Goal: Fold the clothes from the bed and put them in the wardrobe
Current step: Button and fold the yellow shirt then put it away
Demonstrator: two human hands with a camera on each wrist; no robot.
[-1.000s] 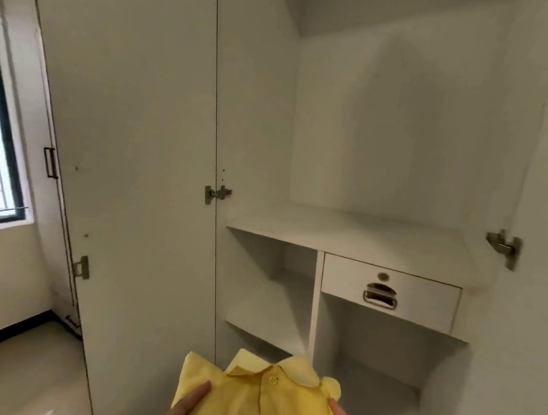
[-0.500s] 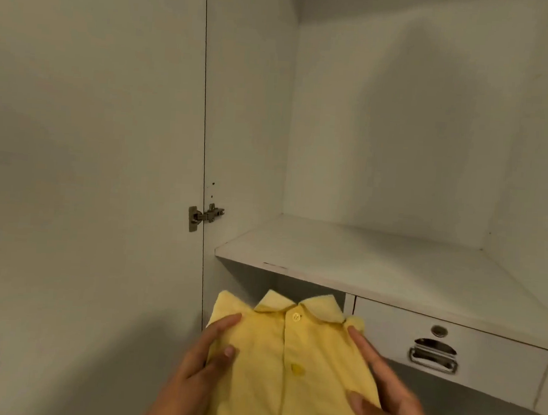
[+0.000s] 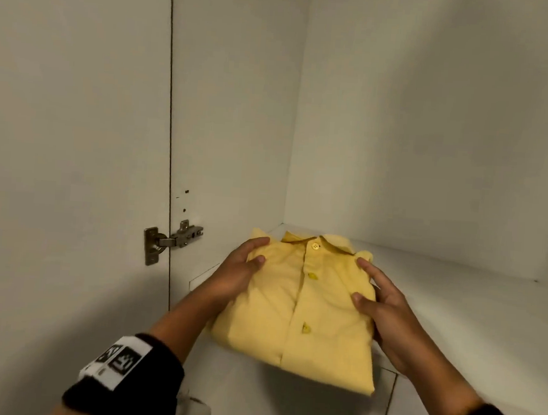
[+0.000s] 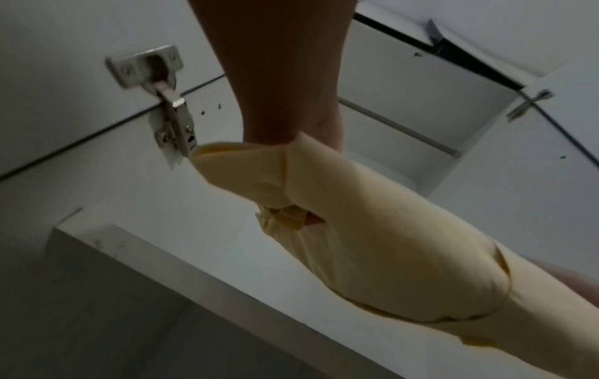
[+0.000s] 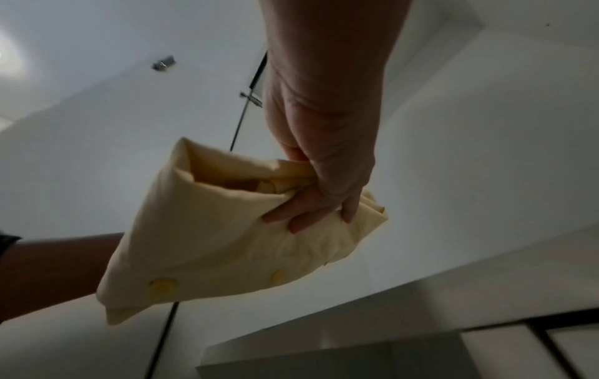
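Since a moment ago the folded shirt (image 3: 295, 306) has been carried up from below the drawer and over the shelf (image 3: 454, 304), gripped at its sides by the left hand (image 3: 239, 273) and right hand (image 3: 385, 315), so only setting down seems left. Only in the right wrist view are fingers (image 5: 291, 210) seen curled under the fold, shirt clear of the shelf; in the left wrist view they are largely hidden by cloth.

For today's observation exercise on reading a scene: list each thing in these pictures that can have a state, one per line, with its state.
Yellow shirt: folded, buttoned, held over the shelf's front edge.
Left hand: grips the shirt's left side.
Right hand: grips the shirt's right side.
Wardrobe door: open.
Shelf: bare where visible.
Hinge: extended.
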